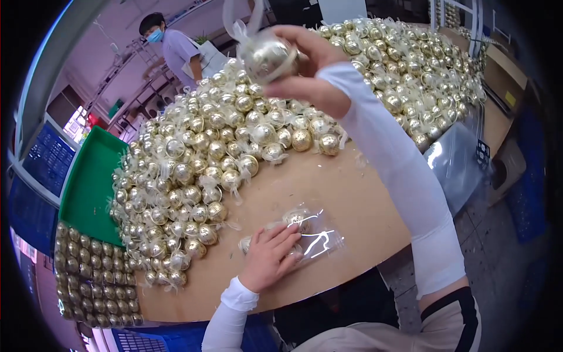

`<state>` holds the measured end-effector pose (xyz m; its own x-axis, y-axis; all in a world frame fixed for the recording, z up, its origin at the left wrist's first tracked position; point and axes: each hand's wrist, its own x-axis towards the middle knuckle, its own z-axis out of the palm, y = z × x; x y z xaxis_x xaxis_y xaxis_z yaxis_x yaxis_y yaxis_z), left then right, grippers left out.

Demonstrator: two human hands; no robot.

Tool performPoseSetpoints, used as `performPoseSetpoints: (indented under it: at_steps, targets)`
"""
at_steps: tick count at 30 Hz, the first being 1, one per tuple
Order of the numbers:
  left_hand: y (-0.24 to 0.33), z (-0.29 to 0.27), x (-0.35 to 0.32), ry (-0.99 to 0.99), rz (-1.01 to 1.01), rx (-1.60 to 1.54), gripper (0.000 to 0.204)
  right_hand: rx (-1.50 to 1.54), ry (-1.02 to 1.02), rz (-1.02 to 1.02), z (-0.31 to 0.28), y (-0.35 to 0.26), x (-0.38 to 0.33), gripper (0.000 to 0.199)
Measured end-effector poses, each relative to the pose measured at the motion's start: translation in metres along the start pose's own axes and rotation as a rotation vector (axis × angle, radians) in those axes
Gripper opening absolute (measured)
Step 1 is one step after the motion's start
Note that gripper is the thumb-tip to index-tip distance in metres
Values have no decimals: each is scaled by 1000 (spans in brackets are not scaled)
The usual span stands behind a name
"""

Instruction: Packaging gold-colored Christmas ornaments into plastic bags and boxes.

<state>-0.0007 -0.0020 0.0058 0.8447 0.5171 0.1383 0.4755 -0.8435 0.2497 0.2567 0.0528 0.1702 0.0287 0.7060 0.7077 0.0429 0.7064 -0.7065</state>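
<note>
My right hand is raised over the far side of the table, its fingers closed round a shiny gold ball ornament with a sheer white ribbon bow at its top. Low on the table in front of me, my left hand lies with fingers stretched over a clear plastic bag. Gold balls sit in or under that bag, partly covered by my fingers. Behind both hands spreads a large heap of gold ball ornaments with white ribbons.
A green tray stands at the left, above stacked packs of gold balls. Clear plastic bags lie at the table's right edge, near a cardboard box. A masked person stands beyond the heap.
</note>
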Motion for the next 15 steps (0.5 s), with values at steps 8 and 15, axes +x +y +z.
performPoseSetpoints:
  at_steps: [8, 15]
  targets:
    - [1, 3, -4, -4, 11, -41, 41, 178, -46, 322, -14, 60, -76, 69]
    - [1, 10, -3, 2, 2, -28, 40, 147, -105, 561, -38, 70, -110, 65]
